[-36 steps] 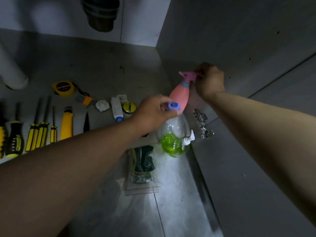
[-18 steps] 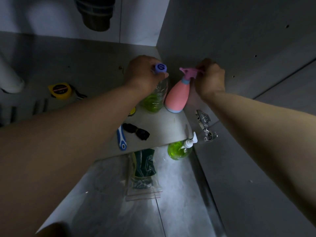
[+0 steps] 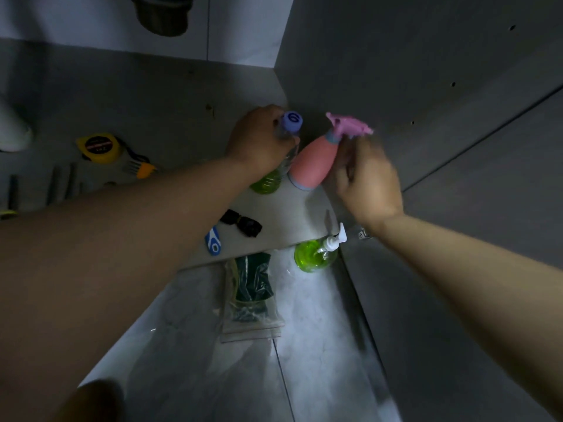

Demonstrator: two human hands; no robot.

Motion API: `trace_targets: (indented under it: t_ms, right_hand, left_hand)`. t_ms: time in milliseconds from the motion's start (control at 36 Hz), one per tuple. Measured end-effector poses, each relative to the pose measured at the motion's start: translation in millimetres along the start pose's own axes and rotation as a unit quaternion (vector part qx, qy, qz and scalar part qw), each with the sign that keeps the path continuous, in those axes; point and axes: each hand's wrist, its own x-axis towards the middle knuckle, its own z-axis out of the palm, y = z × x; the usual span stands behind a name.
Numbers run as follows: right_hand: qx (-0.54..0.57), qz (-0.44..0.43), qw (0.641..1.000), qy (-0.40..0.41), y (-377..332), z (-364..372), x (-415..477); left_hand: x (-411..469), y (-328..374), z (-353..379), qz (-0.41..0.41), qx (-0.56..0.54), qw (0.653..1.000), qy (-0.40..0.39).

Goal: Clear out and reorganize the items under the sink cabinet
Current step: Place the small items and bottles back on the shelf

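Observation:
A clear bottle with green liquid [image 3: 269,181] and a blue cap stands on the cabinet floor [image 3: 128,95] near the back right corner; my left hand [image 3: 262,141] is wrapped around its neck. Right beside it stands a pink spray bottle [image 3: 313,166] with a pink trigger head. My right hand [image 3: 368,181] is blurred, just off the spray bottle's right side, fingers apart and holding nothing. A green soap pump bottle [image 3: 315,254] stands on the tiled floor below the cabinet edge.
A yellow tape measure [image 3: 99,147], a small brush [image 3: 143,169] and screwdrivers [image 3: 61,184] lie at the left. Black sunglasses [image 3: 242,223] and a blue-white tool [image 3: 212,242] rest near the cabinet edge. A clear bag with dark items [image 3: 251,293] lies on the floor. Drain pipe [image 3: 161,13] above.
My left hand carried the green-liquid bottle from the front into the back corner and set it beside the pink spray bottle. My right hand has let go of the spray head and pulled back.

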Motion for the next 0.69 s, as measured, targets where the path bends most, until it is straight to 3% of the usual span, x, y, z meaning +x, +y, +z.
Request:
trace_targets:
  t_ms: [111,167,250,389,472,556,611,694]
  right_hand:
    - [-0.085,0.024,0.974,-0.209,14,20,-56]
    - [-0.107,0.052,0.955,-0.273,20,32,-73]
    - [-0.108,0.081,0.945,-0.299,25,47,-88]
    - [-0.103,0.109,0.956,-0.250,22,56,-99]
    - [-0.093,0.087,0.959,-0.253,17,49,-103]
    - [-0.077,0.050,0.969,-0.228,14,31,-102]
    - [-0.068,0.033,0.977,-0.200,12,16,-97]
    - [-0.041,0.032,0.986,-0.157,9,-9,-81]
  left_hand:
    - [-23,-8,-1,0.029,0.037,0.999,0.023]
    - [-42,-14,-1,0.058,0.062,0.995,0.052]
    - [-82,-25,3,0.118,0.026,0.992,0.031]
    - [-150,-59,8,0.121,-0.011,0.984,-0.127]
    - [-185,-81,15,0.006,0.083,0.956,-0.281]
    - [-211,-93,19,-0.229,0.142,0.860,-0.433]
    - [-219,-97,19,-0.338,0.132,0.814,-0.454]
    - [-217,-102,26,-0.402,0.115,0.810,-0.412]
